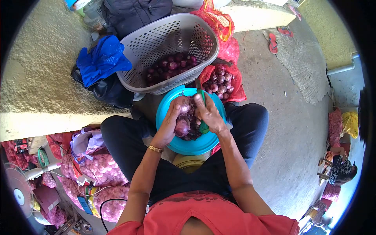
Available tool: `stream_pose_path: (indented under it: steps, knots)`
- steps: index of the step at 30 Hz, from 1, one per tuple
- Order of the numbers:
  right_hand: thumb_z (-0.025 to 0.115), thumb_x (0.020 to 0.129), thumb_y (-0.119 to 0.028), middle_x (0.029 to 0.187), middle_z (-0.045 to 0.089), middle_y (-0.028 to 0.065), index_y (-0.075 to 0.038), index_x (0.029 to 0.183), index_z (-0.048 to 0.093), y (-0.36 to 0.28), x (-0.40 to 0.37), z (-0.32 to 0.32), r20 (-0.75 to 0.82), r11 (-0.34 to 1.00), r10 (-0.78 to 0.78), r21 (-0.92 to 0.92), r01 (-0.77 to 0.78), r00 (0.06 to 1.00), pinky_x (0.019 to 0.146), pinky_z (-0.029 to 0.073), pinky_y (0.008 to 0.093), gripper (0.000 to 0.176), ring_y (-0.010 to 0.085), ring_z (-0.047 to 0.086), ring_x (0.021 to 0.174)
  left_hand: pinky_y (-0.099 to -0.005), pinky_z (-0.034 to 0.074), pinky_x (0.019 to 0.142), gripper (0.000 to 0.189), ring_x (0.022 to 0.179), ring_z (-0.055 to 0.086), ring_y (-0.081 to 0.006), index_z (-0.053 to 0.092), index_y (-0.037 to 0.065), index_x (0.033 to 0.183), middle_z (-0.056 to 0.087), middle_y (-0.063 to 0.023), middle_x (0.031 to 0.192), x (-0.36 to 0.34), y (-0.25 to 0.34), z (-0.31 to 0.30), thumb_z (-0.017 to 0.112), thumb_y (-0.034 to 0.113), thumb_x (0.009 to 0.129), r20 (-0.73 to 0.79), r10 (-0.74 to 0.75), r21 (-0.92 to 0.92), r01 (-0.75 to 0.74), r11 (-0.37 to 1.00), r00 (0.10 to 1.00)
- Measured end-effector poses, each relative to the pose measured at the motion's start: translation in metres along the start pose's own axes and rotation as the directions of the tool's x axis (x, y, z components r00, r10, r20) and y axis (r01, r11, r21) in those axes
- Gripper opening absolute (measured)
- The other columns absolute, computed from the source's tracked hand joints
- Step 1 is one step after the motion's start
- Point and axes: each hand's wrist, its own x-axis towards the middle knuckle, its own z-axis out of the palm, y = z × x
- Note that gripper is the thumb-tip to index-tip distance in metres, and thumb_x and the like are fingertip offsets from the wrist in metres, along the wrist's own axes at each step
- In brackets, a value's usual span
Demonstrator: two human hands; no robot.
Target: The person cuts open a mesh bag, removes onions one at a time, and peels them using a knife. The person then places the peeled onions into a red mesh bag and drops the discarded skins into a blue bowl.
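My left hand (170, 121) grips a red onion (184, 107) over a turquoise bowl (196, 145) that rests on my lap. My right hand (209, 113) holds a green-handled knife (201, 96), its blade pointing up and away, right beside the onion. Onion skins and another peeled onion (182, 127) lie in the bowl below my hands. A gold watch (156, 149) sits on my left wrist.
A grey perforated laundry basket (164, 43) with red onions stands just beyond the bowl. A red mesh sack of onions (221, 82) lies to its right. Blue and dark cloths (102, 58) lie left. Sacks of onions (100, 172) and a fan (19, 188) are at lower left. Sandals (273, 43) lie on the concrete.
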Motion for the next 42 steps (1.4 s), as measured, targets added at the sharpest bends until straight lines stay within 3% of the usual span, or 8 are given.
stream_pose_path:
  steps: [4,7,10,12,16,19,29,42]
  knots:
    - [0.048,0.102,-0.032,0.073,0.052,-0.0004,-0.004,0.114,0.054,0.011,0.001,-0.012,0.000,0.995,-0.086,0.052,0.086,0.996,0.047,0.040,0.0229,0.031,0.0053,0.048,0.058,-0.0308,0.049,0.093,0.054,0.110,0.057,-0.0152,0.043,0.007,0.137,0.056,-0.0074,0.124,0.007,-0.006,-0.013,0.038,0.048,0.102,0.005,-0.006,-0.079,0.006,0.997,1.000]
    - [0.045,0.104,-0.028,0.079,0.055,0.0015,-0.005,0.112,0.055,0.005,-0.001,-0.016,0.168,0.947,-0.254,-0.158,0.280,0.953,0.054,0.044,0.0223,0.026,0.0062,0.051,0.061,-0.0312,0.049,0.094,0.058,0.110,0.058,-0.0160,0.044,0.006,0.136,0.058,-0.0083,0.122,0.009,-0.011,-0.012,0.035,0.052,0.101,-0.022,-0.079,-0.246,0.071,0.967,0.997]
    - [0.050,0.101,-0.025,0.071,0.057,0.0076,-0.001,0.105,0.056,-0.006,-0.003,-0.017,0.176,0.930,-0.315,-0.141,0.340,0.933,0.057,0.046,0.0304,0.024,0.0141,0.053,0.059,-0.0322,0.049,0.096,0.065,0.113,0.057,-0.0167,0.045,0.005,0.135,0.057,-0.0093,0.124,0.009,-0.007,-0.007,0.032,0.058,0.100,-0.070,-0.060,-0.256,0.041,0.966,0.996]
    - [0.060,0.096,-0.026,0.071,0.058,0.0127,0.001,0.104,0.059,-0.014,0.002,-0.020,0.245,0.724,-0.465,-0.449,0.524,0.851,0.059,0.047,0.0336,0.029,0.0194,0.058,0.062,-0.0324,0.049,0.096,0.066,0.113,0.058,-0.0173,0.046,0.005,0.134,0.058,-0.0096,0.123,0.009,-0.010,-0.013,0.031,0.059,0.099,-0.050,-0.100,-0.277,0.083,0.957,0.994]
    - [0.074,0.083,-0.038,0.070,0.060,0.0173,0.002,0.098,0.064,-0.038,-0.004,-0.017,0.331,0.681,-0.340,-0.559,0.473,0.880,0.062,0.049,0.0372,0.044,0.0275,0.063,0.066,-0.0335,0.050,0.094,0.068,0.107,0.061,-0.0184,0.049,0.004,0.130,0.062,-0.0102,0.115,0.011,-0.013,-0.013,0.029,0.062,0.098,-0.060,-0.125,-0.294,0.102,0.950,0.990]
    - [0.085,0.063,-0.051,0.071,0.064,0.0174,0.004,0.093,0.066,-0.038,-0.001,-0.012,0.298,0.510,-0.336,-0.740,0.438,0.894,0.061,0.048,0.0372,0.065,0.0273,0.062,0.062,-0.0347,0.051,0.093,0.069,0.104,0.062,-0.0192,0.050,0.004,0.128,0.063,-0.0102,0.113,0.011,-0.011,-0.013,0.028,0.062,0.099,-0.019,-0.154,-0.303,0.141,0.943,0.988]
    - [0.082,0.064,-0.056,0.074,0.066,0.0206,0.005,0.091,0.066,-0.033,0.002,-0.010,0.362,0.385,-0.397,-0.768,0.511,0.843,0.063,0.052,0.0401,0.068,0.0350,0.067,0.070,-0.0329,0.054,0.086,0.080,0.099,0.064,-0.0175,0.048,0.006,0.132,0.063,-0.0087,0.110,0.019,-0.022,-0.016,0.023,0.071,0.093,-0.017,-0.156,-0.263,0.146,0.954,0.988]
    - [0.076,0.062,-0.069,0.061,0.060,0.0182,0.003,0.081,0.064,-0.034,0.003,-0.009,0.409,0.256,-0.432,-0.799,0.544,0.804,0.055,0.050,0.0419,0.075,0.0348,0.064,0.059,-0.0308,0.053,0.086,0.075,0.098,0.064,-0.0157,0.049,0.004,0.130,0.063,-0.0079,0.109,0.022,-0.020,-0.020,0.024,0.066,0.096,0.038,-0.138,-0.107,0.142,0.984,0.990]
